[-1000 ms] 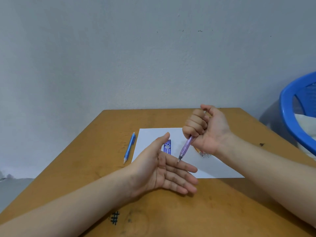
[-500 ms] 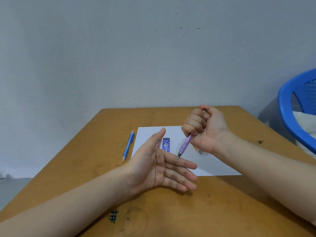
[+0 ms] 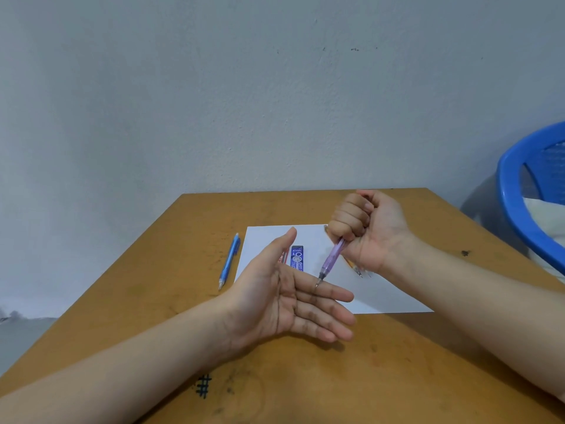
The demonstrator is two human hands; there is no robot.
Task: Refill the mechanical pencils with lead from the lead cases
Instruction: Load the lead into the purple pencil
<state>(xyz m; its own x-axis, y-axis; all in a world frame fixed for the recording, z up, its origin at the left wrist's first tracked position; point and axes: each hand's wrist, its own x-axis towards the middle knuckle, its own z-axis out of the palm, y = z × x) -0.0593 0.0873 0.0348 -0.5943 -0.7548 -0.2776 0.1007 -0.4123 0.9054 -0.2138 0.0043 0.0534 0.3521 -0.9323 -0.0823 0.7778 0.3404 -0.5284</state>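
A brown wooden table (image 3: 146,301) stands against a pale grey wall (image 3: 214,102). Near the front edge, left of centre, a small black hash mark (image 3: 203,385) is inked on the wood. Farther back lies a blue plastic mechanical pencil (image 3: 229,261), tip toward the near side, just beside the left edge of a white sheet of paper (image 3: 308,237) but not on it.

The left hand (image 3: 284,301) hovers over the sheet's near left corner, spread flat with the palm turned up and rightward, fingers straight and pointing right, holding nothing. Behind its thumb a red lead case (image 3: 282,257) shows only as a sliver. Touching or just beside it on the right lies a flat blue lead case with white print (image 3: 297,258), on the paper.

A translucent purple mechanical pencil (image 3: 331,260) slants down to the left. Its metal tip meets the left index finger. The right hand (image 3: 367,228) grips the pencil's upper half in a closed fist, thumb on top where the cap end is hidden. Under that hand a yellow pencil (image 3: 353,266) lies on the sheet, mostly covered.

At the far right edge curves a blue plastic rim (image 3: 513,209), chair or basket I cannot tell, with pale cloth (image 3: 547,215) inside.
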